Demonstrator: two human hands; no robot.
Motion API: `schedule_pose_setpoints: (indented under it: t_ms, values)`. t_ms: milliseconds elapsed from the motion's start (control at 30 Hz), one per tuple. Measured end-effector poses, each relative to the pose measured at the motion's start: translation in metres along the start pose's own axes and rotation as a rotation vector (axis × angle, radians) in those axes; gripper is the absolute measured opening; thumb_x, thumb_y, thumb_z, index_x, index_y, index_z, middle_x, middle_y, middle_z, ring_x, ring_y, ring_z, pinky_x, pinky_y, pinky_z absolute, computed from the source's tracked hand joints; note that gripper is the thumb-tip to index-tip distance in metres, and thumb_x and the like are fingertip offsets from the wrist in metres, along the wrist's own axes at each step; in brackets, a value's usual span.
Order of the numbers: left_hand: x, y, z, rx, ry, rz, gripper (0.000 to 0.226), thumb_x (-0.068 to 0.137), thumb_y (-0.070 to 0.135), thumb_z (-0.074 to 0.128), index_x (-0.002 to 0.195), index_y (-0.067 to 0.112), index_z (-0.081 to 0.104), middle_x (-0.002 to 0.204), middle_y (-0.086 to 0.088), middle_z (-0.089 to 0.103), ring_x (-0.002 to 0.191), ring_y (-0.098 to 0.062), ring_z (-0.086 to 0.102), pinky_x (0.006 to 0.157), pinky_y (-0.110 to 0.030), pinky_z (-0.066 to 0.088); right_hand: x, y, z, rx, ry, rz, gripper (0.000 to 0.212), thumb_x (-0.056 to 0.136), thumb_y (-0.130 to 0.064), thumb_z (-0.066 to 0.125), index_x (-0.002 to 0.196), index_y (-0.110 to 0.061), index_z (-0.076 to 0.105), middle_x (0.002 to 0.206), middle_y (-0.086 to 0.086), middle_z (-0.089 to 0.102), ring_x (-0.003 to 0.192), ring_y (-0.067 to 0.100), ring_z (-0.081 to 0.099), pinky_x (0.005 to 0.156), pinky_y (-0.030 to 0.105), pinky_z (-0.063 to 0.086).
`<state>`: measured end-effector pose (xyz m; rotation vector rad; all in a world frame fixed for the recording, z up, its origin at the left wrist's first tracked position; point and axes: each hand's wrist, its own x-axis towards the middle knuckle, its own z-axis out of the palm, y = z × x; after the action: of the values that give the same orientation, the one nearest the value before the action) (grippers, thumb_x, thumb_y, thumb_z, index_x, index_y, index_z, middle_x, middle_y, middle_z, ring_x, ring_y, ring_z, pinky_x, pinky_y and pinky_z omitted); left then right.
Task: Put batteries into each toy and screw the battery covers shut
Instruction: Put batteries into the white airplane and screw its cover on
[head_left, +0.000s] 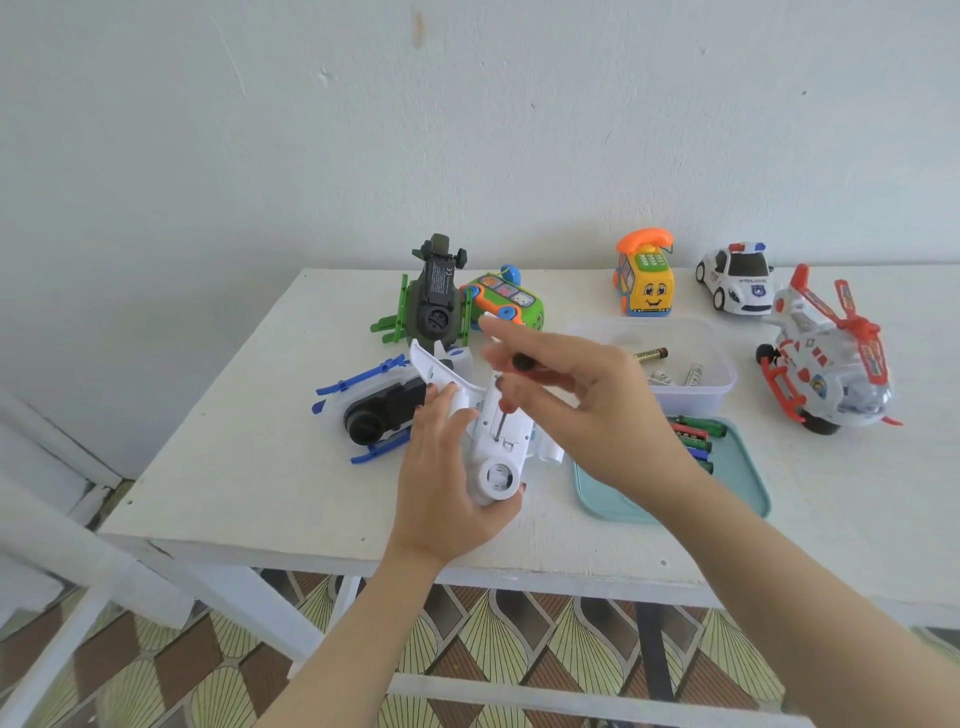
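The white toy plane (498, 457) is gripped belly-up just above the table (260, 467) by the left hand (441, 483) so that its battery cover (487, 415) is exposed, a screwdriver (521, 362) is pinched upright on the screw by the right hand (587, 400), and spare batteries (652, 355) are kept behind in a clear box (724, 374).

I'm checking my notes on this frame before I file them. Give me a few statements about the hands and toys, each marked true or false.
1. The left hand holds the white toy plane belly up. True.
2. The right hand holds a battery. False: it holds a screwdriver, tip on the plane's underside.
3. Batteries lie in the clear tub. True.
4. The police car lies upside down. False: it stands on its wheels.
5. The green helicopter stands upright. False: it lies belly up.
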<state>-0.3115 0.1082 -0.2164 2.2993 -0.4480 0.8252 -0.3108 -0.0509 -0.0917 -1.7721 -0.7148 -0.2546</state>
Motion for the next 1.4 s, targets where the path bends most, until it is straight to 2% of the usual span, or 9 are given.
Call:
schedule_pose_setpoints:
  t_ms: [133, 267, 500, 667, 800, 900, 1067, 1267, 1400]
  values:
    - [0.0, 0.001, -0.001, 0.0, -0.005, -0.003, 0.072, 0.07, 0.042, 0.068, 0.126, 0.015, 0.033, 0.144, -0.02, 0.039, 0.141, -0.034, 0.029, 0.101, -0.064, 0.04, 0.002, 0.006, 0.006, -0.275, 0.202, -0.1, 0.03, 0.085, -0.015, 0.064, 0.114, -0.013, 0.068, 0.084, 0.002, 0.055, 0.071, 0.013, 0.061, 0.078, 0.017, 0.045]
    - [0.0, 0.0, -0.002, 0.015, 0.01, 0.01, 0.071, 0.07, 0.042, 0.067, 0.126, 0.014, 0.034, 0.143, -0.018, 0.038, 0.139, -0.036, 0.031, 0.1, -0.065, 0.04, 0.004, 0.006, 0.004, -0.23, 0.086, 0.018, 0.043, 0.094, -0.012, 0.038, 0.135, -0.008, 0.051, 0.116, 0.006, 0.059, 0.106, 0.018, 0.06, 0.099, 0.018, 0.039]
    - [0.001, 0.0, 0.0, 0.014, 0.007, 0.006, 0.077, 0.07, 0.042, 0.068, 0.131, 0.019, 0.028, 0.144, -0.019, 0.039, 0.14, -0.035, 0.031, 0.102, -0.063, 0.039, 0.002, 0.004, 0.005, -0.214, 0.207, -0.036, 0.028, 0.085, -0.016, 0.068, 0.113, -0.016, 0.07, 0.079, 0.006, 0.061, 0.075, 0.005, 0.056, 0.075, 0.008, 0.04]
    - [0.0, -0.001, 0.0, 0.015, 0.01, 0.002, 0.077, 0.07, 0.043, 0.068, 0.131, 0.017, 0.03, 0.144, -0.017, 0.039, 0.14, -0.034, 0.03, 0.103, -0.062, 0.039, 0.001, 0.007, 0.005, -0.113, 0.065, 0.029, 0.047, 0.093, -0.024, 0.038, 0.136, -0.01, 0.051, 0.129, 0.001, 0.055, 0.108, 0.028, 0.059, 0.1, 0.032, 0.042]
    - [0.0, 0.0, 0.0, 0.018, -0.003, -0.015, 0.076, 0.069, 0.043, 0.068, 0.13, 0.016, 0.031, 0.144, -0.019, 0.04, 0.14, -0.033, 0.03, 0.105, -0.061, 0.038, 0.0, 0.003, 0.002, 0.061, 0.051, 0.021, 0.04, 0.09, -0.002, 0.055, 0.127, -0.016, 0.06, 0.098, -0.002, 0.066, 0.083, 0.011, 0.062, 0.085, 0.018, 0.047]
    - [0.0, 0.0, 0.0, 0.005, -0.006, -0.026, 0.078, 0.069, 0.042, 0.07, 0.132, 0.016, 0.03, 0.145, -0.02, 0.039, 0.142, -0.035, 0.029, 0.105, -0.061, 0.038, 0.0, 0.006, 0.004, -0.236, 0.176, -0.096, 0.028, 0.084, -0.02, 0.068, 0.111, -0.017, 0.07, 0.078, 0.002, 0.058, 0.076, 0.009, 0.056, 0.077, 0.013, 0.043]
    - [0.0, -0.001, 0.001, 0.012, 0.015, -0.004, 0.081, 0.07, 0.043, 0.069, 0.134, 0.022, 0.024, 0.147, -0.017, 0.037, 0.142, -0.033, 0.029, 0.105, -0.06, 0.039, 0.004, 0.007, 0.005, -0.349, 0.031, -0.037, 0.047, 0.097, -0.028, 0.037, 0.139, -0.01, 0.046, 0.128, 0.006, 0.053, 0.117, 0.021, 0.054, 0.104, 0.03, 0.038]
    - [0.0, 0.0, 0.0, 0.018, 0.0, -0.021, 0.075, 0.069, 0.042, 0.069, 0.13, 0.017, 0.032, 0.144, -0.02, 0.04, 0.14, -0.038, 0.032, 0.102, -0.061, 0.041, 0.005, 0.005, 0.003, -0.078, 0.073, -0.056, 0.03, 0.084, -0.012, 0.065, 0.114, -0.016, 0.069, 0.083, -0.009, 0.06, 0.075, 0.009, 0.062, 0.078, 0.022, 0.052]
    - [0.0, 0.0, 0.0, 0.026, 0.015, 0.015, 0.072, 0.07, 0.042, 0.068, 0.127, 0.015, 0.033, 0.146, -0.014, 0.035, 0.14, -0.038, 0.031, 0.102, -0.062, 0.04, 0.005, 0.011, 0.002, -0.462, 0.186, -0.051, 0.036, 0.089, -0.03, 0.057, 0.123, -0.019, 0.062, 0.088, -0.005, 0.059, 0.094, 0.01, 0.054, 0.079, 0.029, 0.048]
